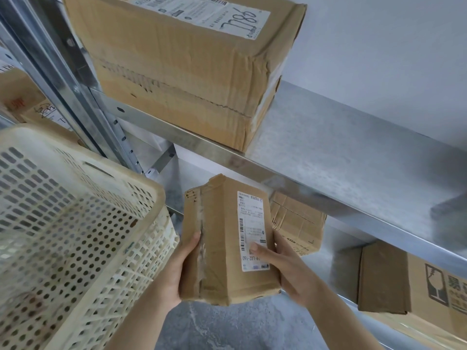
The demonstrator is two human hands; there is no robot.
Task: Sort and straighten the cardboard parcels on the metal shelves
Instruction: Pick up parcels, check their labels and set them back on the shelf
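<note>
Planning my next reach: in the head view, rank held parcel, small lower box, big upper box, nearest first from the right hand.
1. Held parcel: gripped by the right hand.
2. Small lower box: just behind it.
3. Big upper box: above, leftward.

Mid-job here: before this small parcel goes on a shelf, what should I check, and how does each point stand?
1. Grip: left hand and right hand hold the small parcel from both sides: ok.
2. Label faces the camera, with a thumb partly over it: ok.
3. Bare space on the upper shelf, right of the large box: ok.
4. Large box lined up with the shelf edge: ok, though its corner is crumpled.
5. Room beside the taped box on the level below: cannot tell.
</note>
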